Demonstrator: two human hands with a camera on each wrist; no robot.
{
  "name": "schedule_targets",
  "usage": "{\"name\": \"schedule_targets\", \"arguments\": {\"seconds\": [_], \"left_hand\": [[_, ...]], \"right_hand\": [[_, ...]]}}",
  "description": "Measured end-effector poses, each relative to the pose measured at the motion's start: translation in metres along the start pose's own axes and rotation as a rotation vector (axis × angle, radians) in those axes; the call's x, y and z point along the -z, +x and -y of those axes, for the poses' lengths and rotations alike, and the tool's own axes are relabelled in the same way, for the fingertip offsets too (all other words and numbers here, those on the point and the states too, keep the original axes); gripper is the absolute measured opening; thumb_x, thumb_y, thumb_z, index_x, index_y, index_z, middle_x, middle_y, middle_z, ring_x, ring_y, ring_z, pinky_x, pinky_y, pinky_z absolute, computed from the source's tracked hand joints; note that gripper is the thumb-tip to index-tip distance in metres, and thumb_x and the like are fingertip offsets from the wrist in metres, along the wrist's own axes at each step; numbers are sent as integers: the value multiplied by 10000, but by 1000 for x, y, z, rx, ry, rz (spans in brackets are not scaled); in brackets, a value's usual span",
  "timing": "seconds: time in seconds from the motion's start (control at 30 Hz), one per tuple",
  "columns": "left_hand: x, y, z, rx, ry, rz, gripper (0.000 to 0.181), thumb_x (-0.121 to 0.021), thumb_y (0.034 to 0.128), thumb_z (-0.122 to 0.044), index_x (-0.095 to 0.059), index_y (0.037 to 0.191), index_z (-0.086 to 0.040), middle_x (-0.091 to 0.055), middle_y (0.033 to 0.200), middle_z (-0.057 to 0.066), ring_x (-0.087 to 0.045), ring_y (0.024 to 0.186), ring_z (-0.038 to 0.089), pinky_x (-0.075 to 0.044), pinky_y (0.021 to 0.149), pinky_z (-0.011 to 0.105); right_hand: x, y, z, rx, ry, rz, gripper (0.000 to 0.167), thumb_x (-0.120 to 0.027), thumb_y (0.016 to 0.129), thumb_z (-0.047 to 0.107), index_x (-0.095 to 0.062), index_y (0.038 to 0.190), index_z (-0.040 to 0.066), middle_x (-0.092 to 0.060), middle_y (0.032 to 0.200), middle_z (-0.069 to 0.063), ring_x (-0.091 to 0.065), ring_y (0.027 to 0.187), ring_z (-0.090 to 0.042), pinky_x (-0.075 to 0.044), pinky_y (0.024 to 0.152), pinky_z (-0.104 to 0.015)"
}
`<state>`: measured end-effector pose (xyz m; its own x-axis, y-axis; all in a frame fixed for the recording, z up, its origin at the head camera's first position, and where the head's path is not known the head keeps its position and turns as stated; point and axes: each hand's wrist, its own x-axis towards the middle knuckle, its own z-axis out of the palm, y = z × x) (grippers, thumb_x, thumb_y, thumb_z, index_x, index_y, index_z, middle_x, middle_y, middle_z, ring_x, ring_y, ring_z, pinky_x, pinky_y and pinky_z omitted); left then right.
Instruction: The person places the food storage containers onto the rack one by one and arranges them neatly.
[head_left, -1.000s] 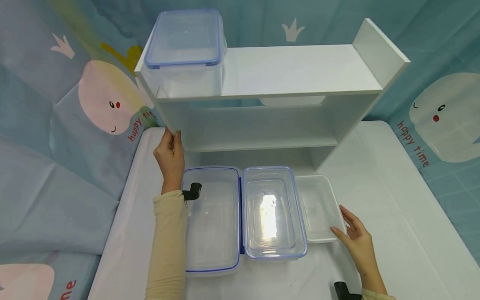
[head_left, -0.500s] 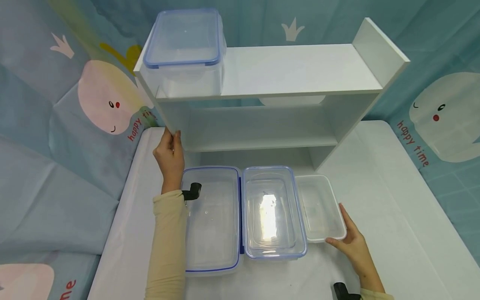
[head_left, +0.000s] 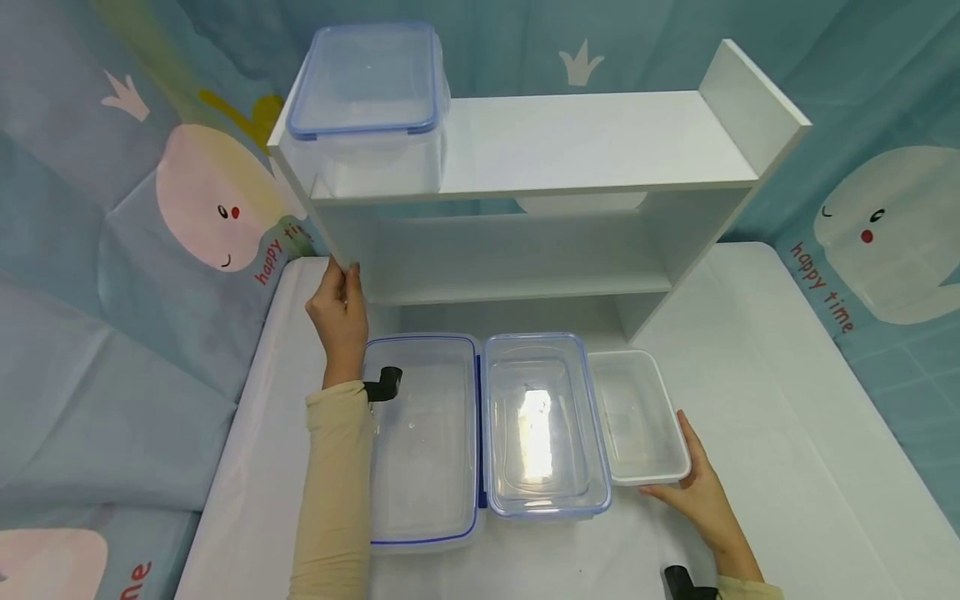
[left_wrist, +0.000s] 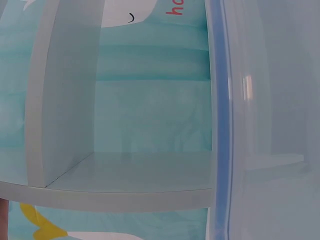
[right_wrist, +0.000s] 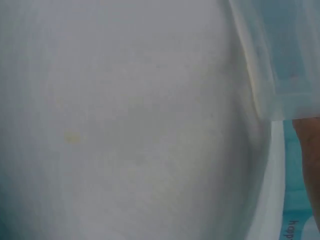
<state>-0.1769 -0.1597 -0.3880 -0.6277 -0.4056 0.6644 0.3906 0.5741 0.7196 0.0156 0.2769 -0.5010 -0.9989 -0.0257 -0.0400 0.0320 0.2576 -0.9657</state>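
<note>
At the left of the head view, my left hand (head_left: pixel 339 321) pinches the left side panel of a white shelf (head_left: pixel 600 142) between thumb and fingers. Only a sliver of that hand shows in the left wrist view. My right hand (head_left: pixel 701 500) touches the near right corner of a small clear container with a white rim (head_left: pixel 637 479). Its thumb lies along the near side, and its fingers stretch along the right side. In the right wrist view, the same container (right_wrist: pixel 295 65) shows at upper right, with part of the hand (right_wrist: pixel 310 160) below.
Left of the small container stand a blue-rimmed clear container (head_left: pixel 536 467) and a larger one (head_left: pixel 423 483), side by side on a white table (head_left: pixel 787 400). A lidded clear box (head_left: pixel 367 83) sits on the shelf's top left. Printed curtains (head_left: pixel 862 67) hang behind.
My right thumb has slid off the small container's rim to its near side, and the hand has shifted slightly left. My left hand stays on the shelf panel.
</note>
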Motion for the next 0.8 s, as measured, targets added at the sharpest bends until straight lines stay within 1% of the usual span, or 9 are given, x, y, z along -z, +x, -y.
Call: {"name": "schedule_targets", "arguments": {"seconds": [0.17,0.3,0.5,0.73,0.8], "left_hand": [[1,0,-1,1,-2,3,197,-584,926,-30,-659,1077,73,-695,944,188,-664,788,316,-388,675,35],[2,0,-2,-7,-19,5,206,-595,926,-57,-667,1086,51,-699,946,169,-666,787,307,-399,672,43],[3,0,-1,-19,-32,4,206,-597,926,-60,-666,1081,57,-697,925,184,-670,789,314,-401,670,41],[2,0,0,-16,-34,6,217,-600,918,-38,-662,1107,51,-695,953,184,-673,808,322,-403,679,39],[2,0,0,-11,-29,5,224,-602,916,-34,-661,1116,48,-694,966,183,-673,820,320,-402,685,36]], "right_hand": [[-3,1,-4,10,10,-36,1171,-759,640,-167,-89,1534,182,-215,1516,30,-369,1148,25,-309,879,-53],[-3,1,-6,24,14,-54,1143,-759,635,-176,-125,1530,147,-244,1505,68,-380,1156,24,-323,884,-62],[-3,2,-6,45,8,-77,1100,-761,627,-182,-174,1515,91,-258,1527,45,-388,1164,54,-348,885,-62],[-2,2,-5,76,88,-76,1074,-734,621,-224,-186,1503,50,-226,1545,14,-388,1187,83,-359,904,-77],[-2,3,-5,81,97,-77,1067,-730,620,-230,-193,1500,43,-213,1551,-2,-383,1195,91,-352,911,-76]]}}
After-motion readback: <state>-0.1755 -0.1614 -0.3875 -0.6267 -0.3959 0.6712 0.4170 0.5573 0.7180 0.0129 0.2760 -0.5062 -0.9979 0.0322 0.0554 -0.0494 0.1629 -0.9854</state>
